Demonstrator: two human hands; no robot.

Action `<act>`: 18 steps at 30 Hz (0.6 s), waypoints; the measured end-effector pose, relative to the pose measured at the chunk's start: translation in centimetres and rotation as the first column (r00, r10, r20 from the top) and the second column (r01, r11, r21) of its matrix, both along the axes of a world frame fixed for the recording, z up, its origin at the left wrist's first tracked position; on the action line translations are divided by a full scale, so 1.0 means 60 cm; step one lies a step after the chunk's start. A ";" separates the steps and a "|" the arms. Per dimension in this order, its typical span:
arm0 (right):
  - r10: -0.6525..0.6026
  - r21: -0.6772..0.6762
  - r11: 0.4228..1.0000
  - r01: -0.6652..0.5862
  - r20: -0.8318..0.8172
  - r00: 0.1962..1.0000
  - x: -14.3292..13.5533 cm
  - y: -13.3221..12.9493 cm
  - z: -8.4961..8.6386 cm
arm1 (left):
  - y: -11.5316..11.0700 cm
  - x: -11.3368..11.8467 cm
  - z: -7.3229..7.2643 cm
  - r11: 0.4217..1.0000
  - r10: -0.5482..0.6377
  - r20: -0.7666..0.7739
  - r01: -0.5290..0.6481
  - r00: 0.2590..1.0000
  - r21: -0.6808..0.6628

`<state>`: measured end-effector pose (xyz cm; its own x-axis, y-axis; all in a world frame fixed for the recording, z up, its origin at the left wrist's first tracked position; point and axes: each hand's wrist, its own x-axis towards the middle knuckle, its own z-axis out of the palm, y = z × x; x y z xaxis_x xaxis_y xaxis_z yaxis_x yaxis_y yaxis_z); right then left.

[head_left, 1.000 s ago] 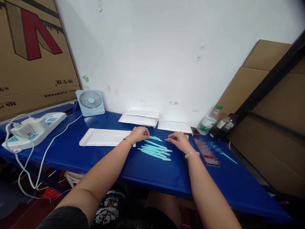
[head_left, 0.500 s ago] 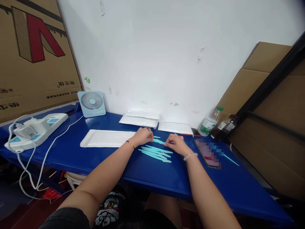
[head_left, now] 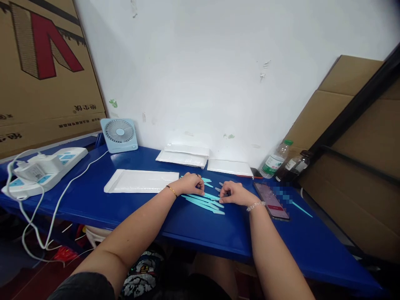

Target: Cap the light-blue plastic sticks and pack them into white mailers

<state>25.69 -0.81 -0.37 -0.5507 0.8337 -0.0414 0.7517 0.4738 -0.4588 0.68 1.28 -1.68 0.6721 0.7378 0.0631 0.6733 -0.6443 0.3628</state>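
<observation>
Several slim teal eyebrow razors lie side by side in a fanned row on the blue table. My left hand is closed in a pinch at the left part of the top razor of the row. At the right end of that same razor, my right hand pinches with thumb and finger. More teal razors lie just behind my left fingers, partly covered by them. Small translucent pieces show beside my right fingertips.
A white padded envelope lies to the left, with more envelopes against the wall. To the right are a phone, a green-capped bottle and a dark bottle. A fan and a power strip stand left.
Both hands have come nearer to me, from a razor behind the row to the row's top razor. That earlier razor now lies behind my left hand, and translucent pieces show by my right.
</observation>
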 end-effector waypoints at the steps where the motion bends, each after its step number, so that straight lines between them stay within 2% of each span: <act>1: -0.018 0.005 1.000 0.018 -0.016 1.000 -0.001 0.001 -0.001 | 0.000 0.003 0.000 1.000 0.003 0.004 -0.003 1.000 0.004; 6: -0.113 0.088 0.988 0.125 -0.130 0.985 0.010 0.016 -0.017 | 0.010 -0.009 0.007 0.990 0.110 0.015 -0.111 0.994 0.085; 11: -0.266 0.222 0.929 0.295 -0.151 0.952 0.026 0.026 -0.022 | 0.022 -0.042 0.012 0.948 0.284 0.047 -0.288 0.958 0.132; 13: -0.236 0.225 0.939 0.262 -0.134 0.962 0.022 0.024 -0.022 | 0.021 -0.044 0.011 0.954 0.274 0.065 -0.280 0.959 0.111; 18: -0.139 0.223 0.964 0.145 -0.044 0.989 -0.011 0.016 -0.027 | 0.005 -0.015 0.007 0.991 0.116 -0.030 -0.114 0.993 0.063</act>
<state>25.05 0.15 -2.01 -0.4241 0.8895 0.1700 0.8074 0.4564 -0.3739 -0.21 1.57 -1.27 0.5852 0.8060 0.0890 0.7556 -0.5819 0.3007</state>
